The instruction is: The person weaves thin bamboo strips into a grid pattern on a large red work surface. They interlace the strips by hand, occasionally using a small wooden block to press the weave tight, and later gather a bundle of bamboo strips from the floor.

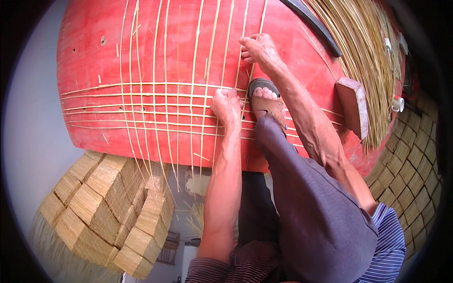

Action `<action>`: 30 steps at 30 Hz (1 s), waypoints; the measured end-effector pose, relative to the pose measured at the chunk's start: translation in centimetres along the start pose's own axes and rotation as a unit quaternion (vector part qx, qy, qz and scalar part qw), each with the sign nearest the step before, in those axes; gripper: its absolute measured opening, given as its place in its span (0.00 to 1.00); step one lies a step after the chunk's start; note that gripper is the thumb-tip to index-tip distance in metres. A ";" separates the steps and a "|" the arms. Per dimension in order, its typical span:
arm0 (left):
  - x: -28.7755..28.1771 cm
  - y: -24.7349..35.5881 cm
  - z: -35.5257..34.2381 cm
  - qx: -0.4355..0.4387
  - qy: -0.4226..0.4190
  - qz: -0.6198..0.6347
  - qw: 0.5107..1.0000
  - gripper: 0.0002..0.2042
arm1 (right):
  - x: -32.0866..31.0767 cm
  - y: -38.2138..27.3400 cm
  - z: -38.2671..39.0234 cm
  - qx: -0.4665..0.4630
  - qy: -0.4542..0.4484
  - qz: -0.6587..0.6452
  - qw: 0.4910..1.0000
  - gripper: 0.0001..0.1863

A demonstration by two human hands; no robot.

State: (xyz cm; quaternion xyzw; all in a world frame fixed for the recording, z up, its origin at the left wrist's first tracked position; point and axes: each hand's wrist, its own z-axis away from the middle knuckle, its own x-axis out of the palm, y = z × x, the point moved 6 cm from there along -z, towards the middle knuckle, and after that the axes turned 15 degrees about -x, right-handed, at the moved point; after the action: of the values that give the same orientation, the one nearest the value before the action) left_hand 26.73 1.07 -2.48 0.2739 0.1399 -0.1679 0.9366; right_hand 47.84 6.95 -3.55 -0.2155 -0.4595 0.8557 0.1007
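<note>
Pale, thin cane-like strips (pixel 155 56) lie on a red board (pixel 85 52), the lengthwise ones crossed by several crosswise ones in an open grid. My left hand (pixel 227 107) is closed low on the grid, at the ends of the crosswise strips; its fingertips are partly hidden. Farther up and to the right, my right hand (pixel 260 49) pinches at a lengthwise strip, fingers curled toward the left. Between my forearms, my sandalled foot (pixel 267 96) presses on the board over the right part of the grid.
A thick bundle of loose strips (pixel 361 52) lies at the right, with a wooden block (pixel 353 106) against it. A dark curved bar (pixel 314 26) rests at the top right. Stacked straw-coloured bundles (pixel 101 203) stand at lower left, more stacked bundles (pixel 410 165) at right.
</note>
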 end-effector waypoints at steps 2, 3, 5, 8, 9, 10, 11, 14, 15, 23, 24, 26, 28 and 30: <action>-0.3 -0.2 0.0 0.004 0.003 0.000 1.000 0.08 | 0.5 -0.3 0.6 0.037 -0.023 -0.075 0.996 0.14; -0.3 -0.2 -0.1 0.001 0.004 -0.001 1.000 0.08 | 0.5 -0.6 0.9 0.046 -0.020 -0.093 0.994 0.13; -0.3 -0.2 -0.1 -0.003 0.007 -0.004 1.000 0.08 | 0.7 -0.7 1.4 0.066 -0.014 -0.129 0.989 0.13; 0.1 -0.4 -0.3 0.000 0.004 -0.015 1.000 0.07 | 0.6 -0.5 1.8 0.030 -0.005 -0.086 0.996 0.18; 0.4 -0.5 -0.6 0.002 0.004 -0.017 1.000 0.07 | 0.7 -0.3 1.9 0.020 -0.040 -0.018 0.999 0.18; 0.7 -0.6 -0.9 0.009 0.005 -0.031 0.999 0.07 | 0.8 0.0 2.0 0.011 -0.074 0.051 0.996 0.19; 0.5 -0.9 -1.4 0.021 0.019 -0.044 0.999 0.07 | 1.6 0.2 2.3 0.001 -0.113 0.116 0.987 0.20; -0.5 -1.7 -2.7 0.096 0.103 -0.105 0.985 0.08 | 3.7 0.1 5.2 -0.088 -0.171 0.151 0.970 0.20; -0.2 -1.7 -2.8 0.087 0.097 -0.104 0.986 0.08 | 3.5 -0.6 6.2 -0.130 -0.175 0.181 0.959 0.19; -0.6 0.4 -0.4 0.044 0.079 -0.090 0.992 0.10 | 2.9 -2.2 10.2 -0.202 -0.167 0.188 0.947 0.19; -0.6 0.3 -0.5 0.048 0.078 -0.090 0.992 0.09 | 2.9 -1.9 10.3 -0.206 -0.166 0.195 0.944 0.19; -0.7 0.5 -0.4 0.068 0.093 -0.094 0.989 0.09 | 2.9 -1.8 10.7 -0.222 -0.164 0.202 0.940 0.18; -0.7 0.7 -0.3 0.075 0.098 -0.107 0.987 0.10 | 2.9 -2.0 11.1 -0.248 -0.163 0.199 0.934 0.18; -0.7 0.8 0.0 0.077 0.093 -0.102 0.987 0.10 | 2.8 -2.1 11.5 -0.249 -0.157 0.185 0.938 0.17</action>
State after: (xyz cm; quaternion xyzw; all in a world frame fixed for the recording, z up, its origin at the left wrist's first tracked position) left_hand 26.39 1.90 -1.82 0.3442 0.2405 -0.2461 0.8735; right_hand 39.97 0.67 3.00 -0.1779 -0.6195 0.7407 -0.1893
